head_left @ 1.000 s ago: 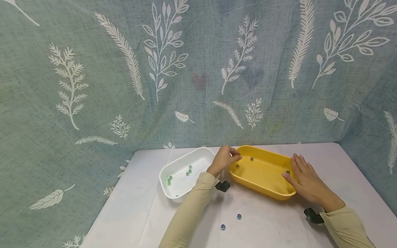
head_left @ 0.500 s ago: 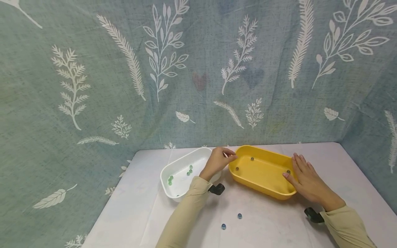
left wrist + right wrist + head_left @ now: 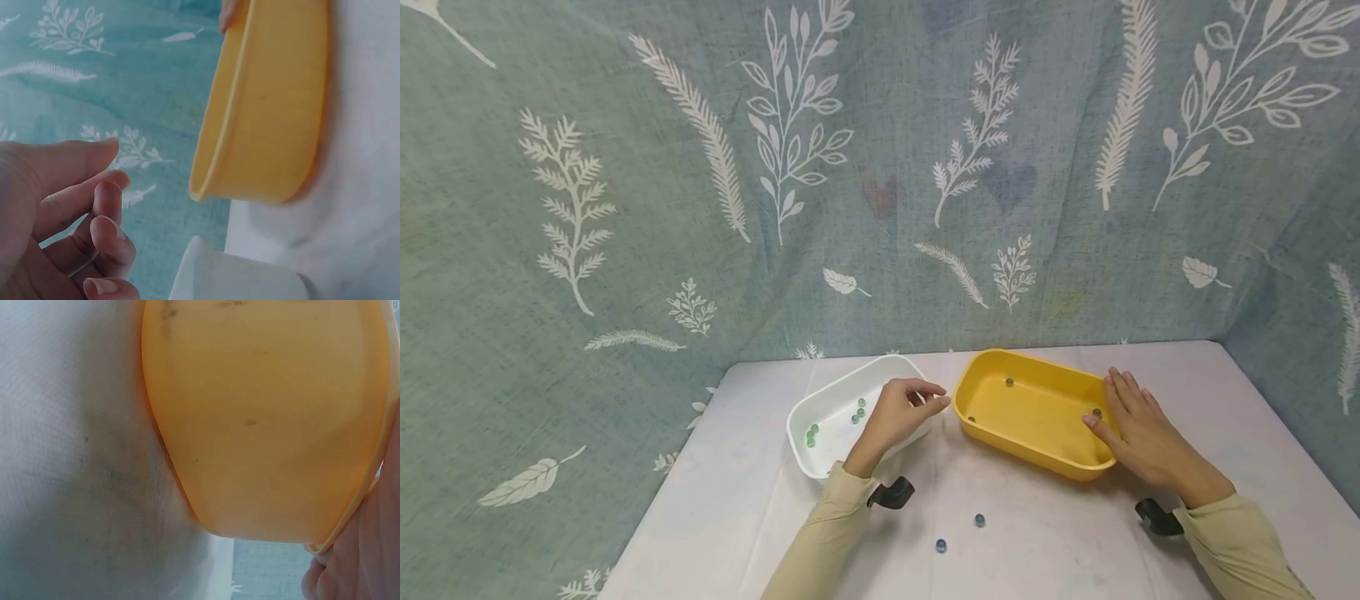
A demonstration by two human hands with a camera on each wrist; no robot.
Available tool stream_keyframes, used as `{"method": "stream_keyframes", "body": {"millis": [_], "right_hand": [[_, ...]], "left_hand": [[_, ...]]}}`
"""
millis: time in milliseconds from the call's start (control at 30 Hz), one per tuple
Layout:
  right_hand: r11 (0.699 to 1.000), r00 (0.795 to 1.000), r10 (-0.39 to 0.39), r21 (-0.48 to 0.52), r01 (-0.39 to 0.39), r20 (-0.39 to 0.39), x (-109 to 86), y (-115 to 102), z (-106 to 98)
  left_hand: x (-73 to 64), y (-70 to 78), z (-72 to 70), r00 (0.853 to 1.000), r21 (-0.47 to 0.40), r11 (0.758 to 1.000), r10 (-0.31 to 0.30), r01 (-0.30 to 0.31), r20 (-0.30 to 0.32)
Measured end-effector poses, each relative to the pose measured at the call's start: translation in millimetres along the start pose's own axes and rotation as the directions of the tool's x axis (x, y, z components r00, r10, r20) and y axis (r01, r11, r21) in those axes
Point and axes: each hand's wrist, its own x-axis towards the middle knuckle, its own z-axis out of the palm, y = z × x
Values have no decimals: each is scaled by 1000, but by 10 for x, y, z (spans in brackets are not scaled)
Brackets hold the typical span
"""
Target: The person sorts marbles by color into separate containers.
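Note:
My left hand is over the right side of the white tub, its fingertips just short of the yellow tub's left end. In the left wrist view its fingers are loosely curled, with thumb and index finger near each other and nothing between them. My right hand rests on the right rim of the yellow tub, fingers straight and thumb over the inside. That tub holds dark marbles: one by the back wall, one at the front left and one near my right thumb.
Several green marbles lie in the white tub. Two blue marbles, a nearer one and a farther one, sit on the white tablecloth in front. A leaf-patterned curtain hangs behind the table.
My left hand has drawn back from the yellow tub, leftward and nearer to me. The tub's left marble has rolled toward the front wall. My right hand has stayed on the rim.

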Motion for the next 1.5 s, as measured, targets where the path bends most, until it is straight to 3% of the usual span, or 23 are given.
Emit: {"method": "stream_keyframes", "body": {"millis": [267, 467, 800, 1133, 1500], "right_hand": [[1000, 1000, 7, 1, -7, 0, 0, -4, 0], [1000, 1000, 8, 9, -8, -3, 3, 8, 4], [1000, 1000, 8, -15, -8, -4, -2, 2, -3], [1000, 1000, 11, -24, -11, -10, -14, -19, -15], [999, 1000, 12, -34, -13, -13, 9, -13, 1]], "left_hand": [[-320, -18, -67, 1000, -28, 1000, -2, 2, 4], [-545, -65, -72, 999, -18, 1000, 6, -5, 49], [-871, -149, -40, 989, 0, 999, -33, 34, 142], [-1076, -212, -7, 972, -5, 1000, -8, 9, 233], [-1138, -222, 7, 955, 5, 1000, -24, 23, 295]]}}
